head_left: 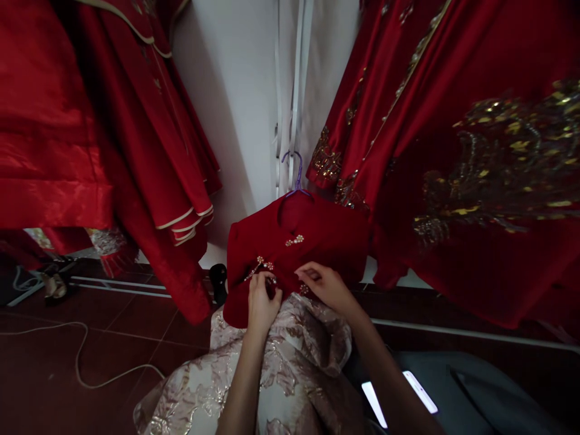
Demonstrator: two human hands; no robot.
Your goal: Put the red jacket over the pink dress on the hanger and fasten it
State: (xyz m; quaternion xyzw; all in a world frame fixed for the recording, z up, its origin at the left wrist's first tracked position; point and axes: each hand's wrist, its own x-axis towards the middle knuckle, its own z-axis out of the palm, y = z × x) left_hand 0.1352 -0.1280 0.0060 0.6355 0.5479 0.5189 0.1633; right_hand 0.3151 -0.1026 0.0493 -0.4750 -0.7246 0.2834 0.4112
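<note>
A red garment (254, 232) with a round neckline lies spread before me on a purple hanger (299, 179). Gold and pearl ornaments dot its front: one jewelled ornament (294, 240) sits below the neckline and a branching one (260, 263) lies to the left. My left hand (263, 302) is closed on the garment's front, its fingers beside a small jewelled piece that they partly cover. To the right, my right hand (324, 284) hovers at the cloth with thumb and fingertips pinched together; what lies between them is too small to make out. Another ornament (304, 289) shows below those fingers.
Patterned pale brocade cloth (281, 368) covers my lap. Red garments (158, 121) hang at the left, and a sequinned red gown (489, 169) hangs at the right. A lit phone (420, 391) rests on a grey surface (480, 393) at lower right. A cable (79, 356) crosses the tiled floor.
</note>
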